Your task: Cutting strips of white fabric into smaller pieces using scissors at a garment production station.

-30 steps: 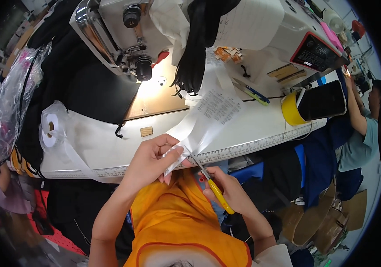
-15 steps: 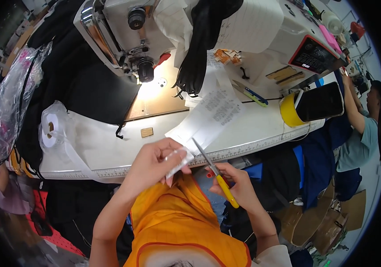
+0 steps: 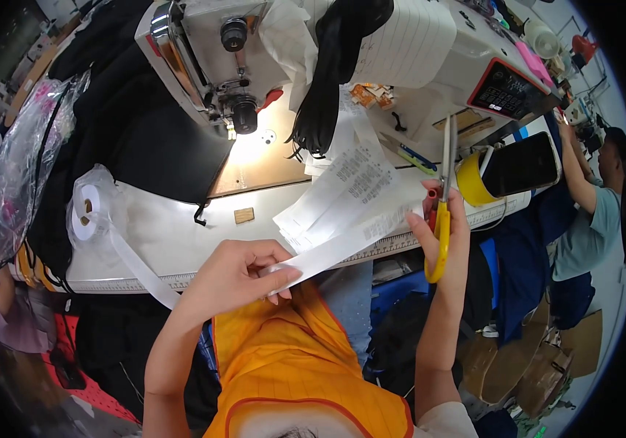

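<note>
A white label ribbon [image 3: 342, 249] is stretched slantwise across the table's front edge, between my two hands. My left hand [image 3: 238, 277] pinches its lower end between thumb and fingers. At the upper end, my right hand [image 3: 455, 233] holds the ribbon by the thumb and also grips yellow-handled scissors [image 3: 441, 244], blades pointing up and away. Something red shows by the scissor handles. Beneath the ribbon lie white printed label strips [image 3: 360, 177]. To the left sits a roll of white ribbon [image 3: 88, 210] in clear plastic, its tail hanging over the edge.
A sewing machine [image 3: 430, 51] stands behind, with black cords [image 3: 317, 124] draped over it. Black fabric [image 3: 159, 146] covers the left side. A phone [image 3: 521, 166] leans by a yellow tape roll [image 3: 474, 181] at right. A co-worker [image 3: 598, 212] is far right.
My right hand has moved up and right with the scissors, whose blades turned upward. The ribbon, bunched at my left hand before, is now drawn out between both hands.
</note>
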Demonstrator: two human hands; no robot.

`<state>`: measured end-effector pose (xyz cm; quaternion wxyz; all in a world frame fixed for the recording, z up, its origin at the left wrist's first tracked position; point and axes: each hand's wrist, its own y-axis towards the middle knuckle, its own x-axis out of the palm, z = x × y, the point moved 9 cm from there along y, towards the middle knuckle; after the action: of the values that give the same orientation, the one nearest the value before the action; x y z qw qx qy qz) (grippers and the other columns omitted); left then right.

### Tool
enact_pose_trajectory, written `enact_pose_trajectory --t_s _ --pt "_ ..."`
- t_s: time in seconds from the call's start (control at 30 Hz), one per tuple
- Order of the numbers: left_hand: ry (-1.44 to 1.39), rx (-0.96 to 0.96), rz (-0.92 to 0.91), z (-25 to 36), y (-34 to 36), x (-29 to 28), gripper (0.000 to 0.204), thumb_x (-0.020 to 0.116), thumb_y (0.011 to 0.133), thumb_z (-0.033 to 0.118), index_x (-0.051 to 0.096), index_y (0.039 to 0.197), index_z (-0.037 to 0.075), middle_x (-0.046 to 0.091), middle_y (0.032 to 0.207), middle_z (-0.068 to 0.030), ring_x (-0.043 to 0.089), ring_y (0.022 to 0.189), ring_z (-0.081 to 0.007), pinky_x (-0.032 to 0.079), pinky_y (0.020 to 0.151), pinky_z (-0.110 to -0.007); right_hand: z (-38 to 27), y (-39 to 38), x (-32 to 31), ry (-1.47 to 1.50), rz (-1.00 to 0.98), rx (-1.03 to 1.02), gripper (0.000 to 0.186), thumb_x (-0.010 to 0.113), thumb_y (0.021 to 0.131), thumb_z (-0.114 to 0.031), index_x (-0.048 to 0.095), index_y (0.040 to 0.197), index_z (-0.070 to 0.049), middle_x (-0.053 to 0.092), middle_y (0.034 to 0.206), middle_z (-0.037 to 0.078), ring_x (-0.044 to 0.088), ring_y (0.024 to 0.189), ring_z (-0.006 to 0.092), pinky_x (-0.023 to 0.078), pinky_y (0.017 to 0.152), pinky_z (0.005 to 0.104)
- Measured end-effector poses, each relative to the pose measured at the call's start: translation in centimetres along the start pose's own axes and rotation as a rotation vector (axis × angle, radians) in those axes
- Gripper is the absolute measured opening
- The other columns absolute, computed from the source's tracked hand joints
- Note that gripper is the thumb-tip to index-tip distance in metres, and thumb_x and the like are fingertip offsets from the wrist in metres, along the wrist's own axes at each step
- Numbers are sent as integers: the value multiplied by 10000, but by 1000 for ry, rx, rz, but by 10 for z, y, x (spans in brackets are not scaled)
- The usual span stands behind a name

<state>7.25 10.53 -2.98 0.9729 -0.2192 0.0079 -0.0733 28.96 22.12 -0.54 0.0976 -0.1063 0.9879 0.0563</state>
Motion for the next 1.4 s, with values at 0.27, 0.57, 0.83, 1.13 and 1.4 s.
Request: enact_pose_trajectory --t_s 0.27,0.57,0.83,1.13,1.4 --pt "-50 -36 46 -15 17 -2 149 579 883 129 582 908 -19 644 720 -65 601 587 -74 456 537 -175 -7 18 6 -444 64 -57 464 673 775 -27 468 1191 -15 567 973 69 526 848 110 431 736 222" --pt "-153 -9 78 -14 23 -9 159 576 884 139 564 918 -17 670 763 -99 599 564 -81 461 534 -175 31 -85 38 -91 -590 165 588 743 736 -255 452 1191 -23 549 1019 79 556 843 143 458 775 275" --pt "-171 -2 51 -15 24 -9 180 582 879 151 570 932 -20 675 767 -97 617 576 -94 457 530 -174 43 -96 88 -177 -652 239 487 680 800 -143 440 1212 -41 581 914 73 553 829 126 452 762 261" --pt "-151 -8 54 -17 21 -11 170 574 884 159 578 930 -5 674 757 -95 616 583 -91 440 528 -171 28 -84 81 -340 -620 175 541 782 697 -136 529 1163 -32 614 960 51 555 805 80 442 739 203" --pt "-159 17 -38 -10 3 27 139 583 882 105 540 945 -11 659 796 -77 634 670 -104 488 599 -198 7 -81 94 159 -541 164 595 775 690 -66 476 1203 -23 569 990 21 543 868 74 434 741 197"
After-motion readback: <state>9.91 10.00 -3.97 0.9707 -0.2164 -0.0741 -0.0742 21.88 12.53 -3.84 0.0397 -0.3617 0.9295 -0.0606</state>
